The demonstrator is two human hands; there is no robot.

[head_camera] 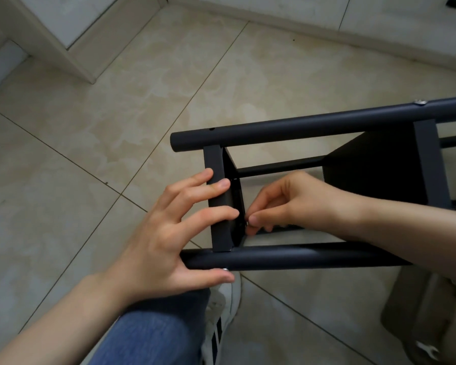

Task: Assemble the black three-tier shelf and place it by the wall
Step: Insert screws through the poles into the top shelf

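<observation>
1. Head view: one black shelf frame (300, 126) lies on its side on the tiled floor (90, 154), with two long round tubes and two panels in sight.
2. The left hand (169, 246) presses straight, spread fingers on the near panel (219, 206), thumb under the lower tube (300, 256).
3. The right hand (287, 204) pinches one small silvery screw (246, 224) against that panel's inner face.
4. Two more screw heads show: one on the upper tube (420, 102), one beside the left thumb (224, 270).

**A:** One head camera, wide-angle, tilted forward and down at the floor (95, 159).

**B:** Close in, too: left hand (166, 233) and right hand (295, 204) just below the lens, shelf (300, 126) running off the right edge.
</observation>
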